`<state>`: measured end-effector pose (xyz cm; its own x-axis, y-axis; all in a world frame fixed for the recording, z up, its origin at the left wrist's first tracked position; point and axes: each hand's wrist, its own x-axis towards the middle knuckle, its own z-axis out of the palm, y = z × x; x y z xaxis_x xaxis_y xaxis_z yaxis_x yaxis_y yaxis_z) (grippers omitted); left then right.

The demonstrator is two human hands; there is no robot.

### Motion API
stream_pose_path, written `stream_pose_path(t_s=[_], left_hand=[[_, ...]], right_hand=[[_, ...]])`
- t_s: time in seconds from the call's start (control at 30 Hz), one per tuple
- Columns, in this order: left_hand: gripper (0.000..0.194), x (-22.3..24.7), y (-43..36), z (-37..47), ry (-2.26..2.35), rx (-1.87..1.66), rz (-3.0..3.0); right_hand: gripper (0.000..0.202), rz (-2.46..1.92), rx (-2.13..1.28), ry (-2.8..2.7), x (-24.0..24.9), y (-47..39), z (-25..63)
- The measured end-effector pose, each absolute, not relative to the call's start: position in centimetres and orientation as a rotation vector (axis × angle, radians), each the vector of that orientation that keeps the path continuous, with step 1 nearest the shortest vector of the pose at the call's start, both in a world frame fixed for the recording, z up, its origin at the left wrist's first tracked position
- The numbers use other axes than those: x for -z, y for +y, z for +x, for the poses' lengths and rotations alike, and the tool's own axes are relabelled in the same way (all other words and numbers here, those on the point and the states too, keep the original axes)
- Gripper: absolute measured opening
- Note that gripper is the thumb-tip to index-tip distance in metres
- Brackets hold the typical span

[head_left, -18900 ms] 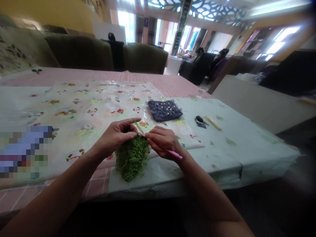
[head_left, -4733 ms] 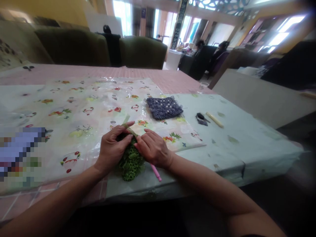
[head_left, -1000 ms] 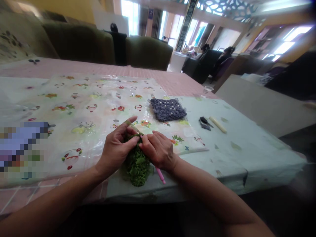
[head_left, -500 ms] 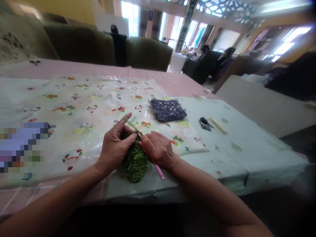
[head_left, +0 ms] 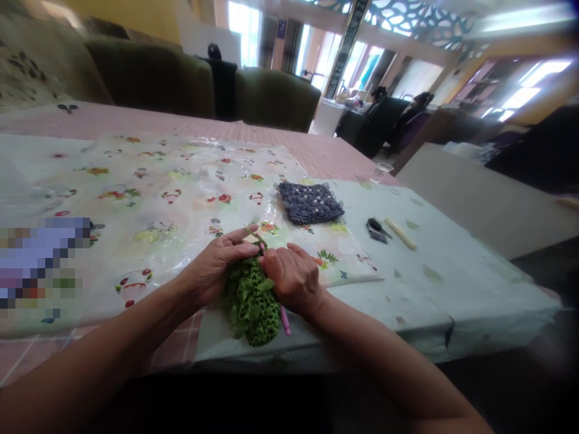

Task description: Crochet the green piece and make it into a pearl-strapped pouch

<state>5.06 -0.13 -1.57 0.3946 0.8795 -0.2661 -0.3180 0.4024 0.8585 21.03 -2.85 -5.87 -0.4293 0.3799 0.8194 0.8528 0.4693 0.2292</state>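
Observation:
My left hand (head_left: 221, 259) pinches the top edge of a green crocheted piece (head_left: 256, 307), with its forefinger stretched out along a strand of green yarn. The piece hangs below my hands at the table's front edge, its surface leafy and full of small holes. In my right hand (head_left: 296, 277) is a pink crochet hook (head_left: 285, 320); its handle sticks out below the fist and its tip meets the work beside my left thumb. Beyond my hands lies a grey-purple crocheted pouch (head_left: 310, 203) dotted with white beads.
To the right lie black-handled scissors (head_left: 376, 230) and a pale yellow stick (head_left: 400, 234). A clear cup (head_left: 383, 171) stands near the far right edge. A blurred-out bluish object (head_left: 45, 253) is at left. Green chairs (head_left: 278, 96) line the far side; people sit in the background.
My left forefinger has lowered towards the hook. The green piece has swung and shows more of its holed side, and the hook's handle has shifted slightly left and points more steeply down.

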Motion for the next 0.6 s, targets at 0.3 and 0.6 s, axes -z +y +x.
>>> stream_pose_path(t_s=[0.3,0.6], left_hand=[[0.072,2.0,-0.8,5.5,0.841,-1.047,0.853],[0.064,0.6,-0.2,4.3,0.725,-0.697,0.701]], right_hand=[[0.024,-1.101,0.866,-1.981,6.0,-3.0,20.5],[0.013,-0.773,0.684,-2.05,5.8,-2.5,22.3]])
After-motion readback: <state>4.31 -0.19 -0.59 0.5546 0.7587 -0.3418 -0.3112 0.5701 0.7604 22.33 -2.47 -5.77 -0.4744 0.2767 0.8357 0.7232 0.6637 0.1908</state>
